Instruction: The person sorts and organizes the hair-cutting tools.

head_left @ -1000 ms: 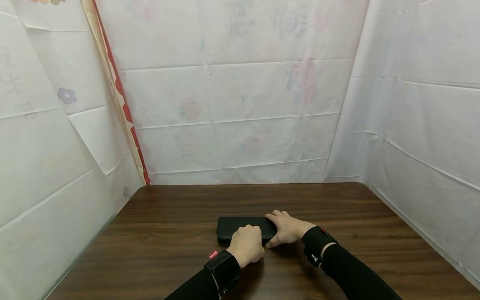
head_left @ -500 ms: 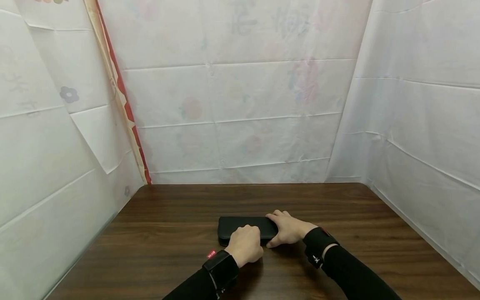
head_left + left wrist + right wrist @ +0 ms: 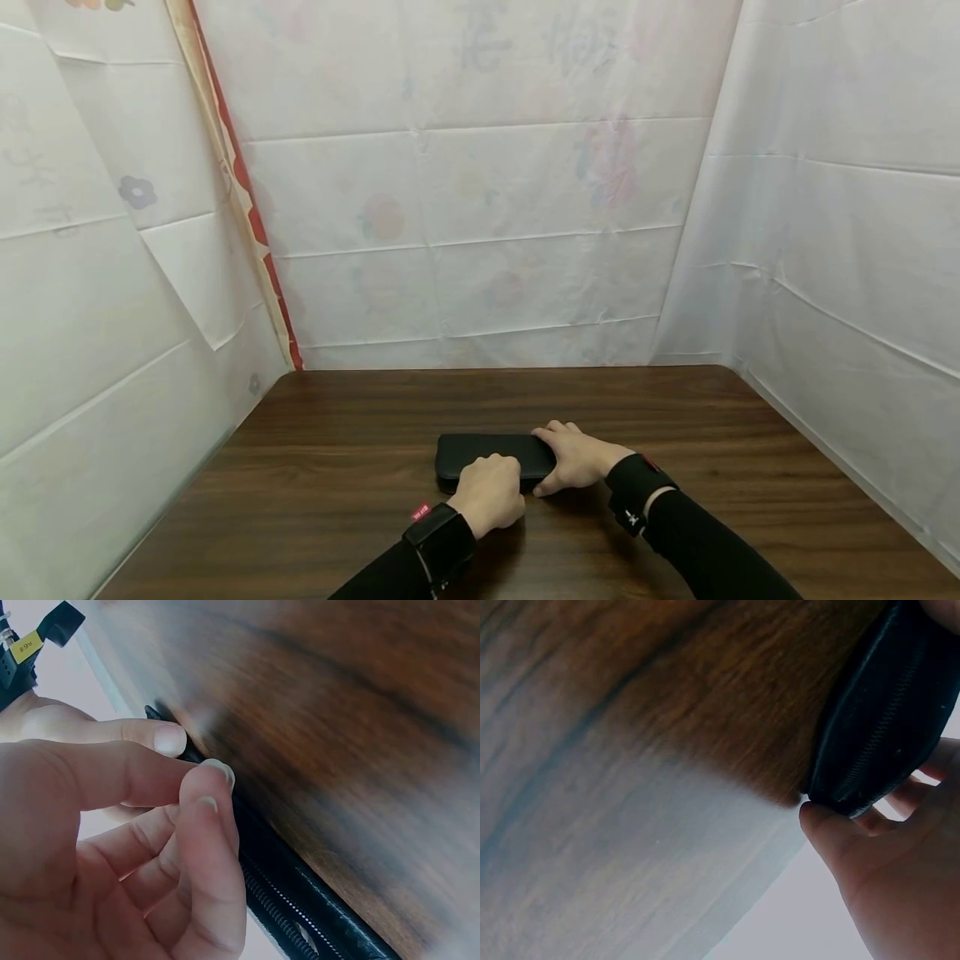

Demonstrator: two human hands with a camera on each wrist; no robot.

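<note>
A black zippered case point(image 3: 480, 447) lies flat on the wooden table, its long zippered side towards me. My left hand point(image 3: 489, 492) is at the middle of that near side, thumb and forefinger pinching at the zipper line; whatever tab sits between the fingertips is hidden. Zipper teeth point(image 3: 274, 909) show beside the pinch in the left wrist view. My right hand point(image 3: 576, 457) grips the case's right end, thumb at the near corner and fingers over the far edge. In the right wrist view, the zipper point(image 3: 885, 724) along the case looks closed near that end.
The dark wooden table point(image 3: 337, 517) stretches out around the case. White printed sheets point(image 3: 480, 250) hang behind it and on both sides. A red-and-cream strip point(image 3: 247, 200) runs down at the back left corner.
Both hands keep their holds and the case stays in place. The left hand has shifted only very slightly to the left along the near side.
</note>
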